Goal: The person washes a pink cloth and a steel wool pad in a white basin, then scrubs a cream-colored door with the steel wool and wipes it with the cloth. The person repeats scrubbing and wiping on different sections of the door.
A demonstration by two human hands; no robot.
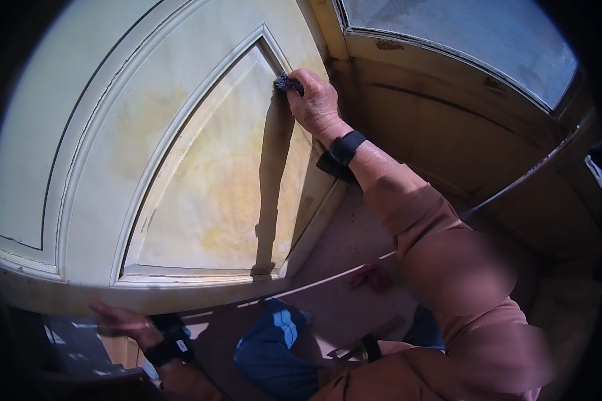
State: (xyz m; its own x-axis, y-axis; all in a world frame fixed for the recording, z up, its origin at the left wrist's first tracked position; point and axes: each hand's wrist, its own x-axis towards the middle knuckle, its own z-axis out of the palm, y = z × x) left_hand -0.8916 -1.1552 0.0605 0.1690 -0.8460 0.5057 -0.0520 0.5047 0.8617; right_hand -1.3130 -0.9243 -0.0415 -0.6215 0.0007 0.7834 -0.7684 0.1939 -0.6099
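My right hand (315, 100) pinches a dark, fibrous pad (282, 81), which looks like steel wool. The pad is against the inner moulding at the upper right of a recessed door panel (205, 200). Yellowish, worn patches mark the cream paint of this panelled door (145, 125). A shadow of my arm falls down the panel. My left hand (123, 321) is low on the left, at the door's near edge, with its thumb up against that edge. Its other fingers are hard to make out, so whether they grip the door cannot be told.
Brown panelled woodwork (406, 120) stands to the right, below a glazed pane (461, 45) with flaking paint around its frame. A red, crumpled item (371, 278) lies on the shaded floor (331, 301). My blue-trousered leg (276, 351) is beneath the door's edge.
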